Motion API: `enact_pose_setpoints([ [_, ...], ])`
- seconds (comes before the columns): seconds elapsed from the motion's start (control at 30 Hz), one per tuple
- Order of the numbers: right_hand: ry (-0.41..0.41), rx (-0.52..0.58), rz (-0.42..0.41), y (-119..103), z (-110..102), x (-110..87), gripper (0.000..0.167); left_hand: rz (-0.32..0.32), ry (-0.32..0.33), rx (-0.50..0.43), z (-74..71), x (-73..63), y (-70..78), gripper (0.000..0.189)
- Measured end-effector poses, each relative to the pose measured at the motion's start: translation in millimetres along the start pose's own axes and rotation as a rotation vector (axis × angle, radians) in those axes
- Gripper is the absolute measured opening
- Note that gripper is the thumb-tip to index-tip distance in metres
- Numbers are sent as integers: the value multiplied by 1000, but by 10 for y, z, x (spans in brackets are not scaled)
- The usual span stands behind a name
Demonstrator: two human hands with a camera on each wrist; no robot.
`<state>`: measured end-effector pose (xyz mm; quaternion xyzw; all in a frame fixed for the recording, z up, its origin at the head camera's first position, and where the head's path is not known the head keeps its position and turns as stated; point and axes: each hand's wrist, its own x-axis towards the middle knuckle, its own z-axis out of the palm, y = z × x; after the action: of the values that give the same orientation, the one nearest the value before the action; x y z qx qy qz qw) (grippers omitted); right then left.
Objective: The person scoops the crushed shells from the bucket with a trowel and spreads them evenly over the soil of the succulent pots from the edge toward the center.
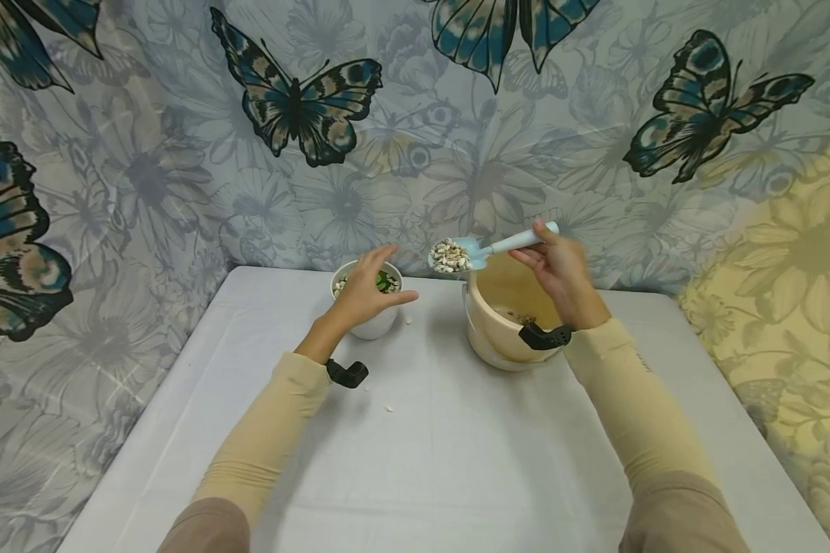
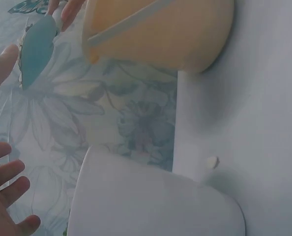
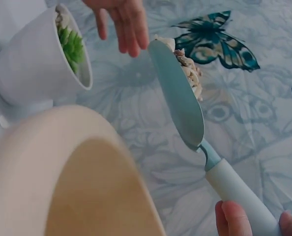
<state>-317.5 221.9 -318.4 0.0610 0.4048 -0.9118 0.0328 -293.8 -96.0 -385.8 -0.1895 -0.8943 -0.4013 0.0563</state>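
Observation:
My right hand (image 1: 559,269) grips the pale handle (image 3: 242,196) of a light blue garden trowel (image 3: 178,96). A heap of small whitish pebbles (image 1: 449,256) fills its blade, which is held level above the table, just left of the bucket. Beneath my right hand stands a cream bucket (image 1: 487,330) with some brownish bits at its bottom. My left hand (image 1: 366,290) is over the white pot (image 1: 375,326), fingers spread and holding nothing. Inside that pot, a green succulent (image 3: 71,48) sits among pebbles, partly hidden by the left hand in the head view.
A white cloth covers the table (image 1: 422,476). Stray pebbles lie on it, one (image 2: 213,162) near the pot and another (image 1: 388,409) closer to the front. Behind the table hangs a butterfly-patterned fabric (image 1: 346,200).

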Motion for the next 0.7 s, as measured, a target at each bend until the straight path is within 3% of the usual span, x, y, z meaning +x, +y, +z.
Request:
enact_pose_setpoints([
  [0.2, -13, -1, 20, 82, 84, 36, 11, -38, -21, -5, -84, -24, -79, 96],
  [0.53, -9, -28, 18, 294, 199, 102, 14, -28, 43, -57, -196, -78, -203, 95],
  [0.7, 12, -14, 38, 384, 266, 142, 14, -62, 23, -38, -263, -100, -261, 98],
])
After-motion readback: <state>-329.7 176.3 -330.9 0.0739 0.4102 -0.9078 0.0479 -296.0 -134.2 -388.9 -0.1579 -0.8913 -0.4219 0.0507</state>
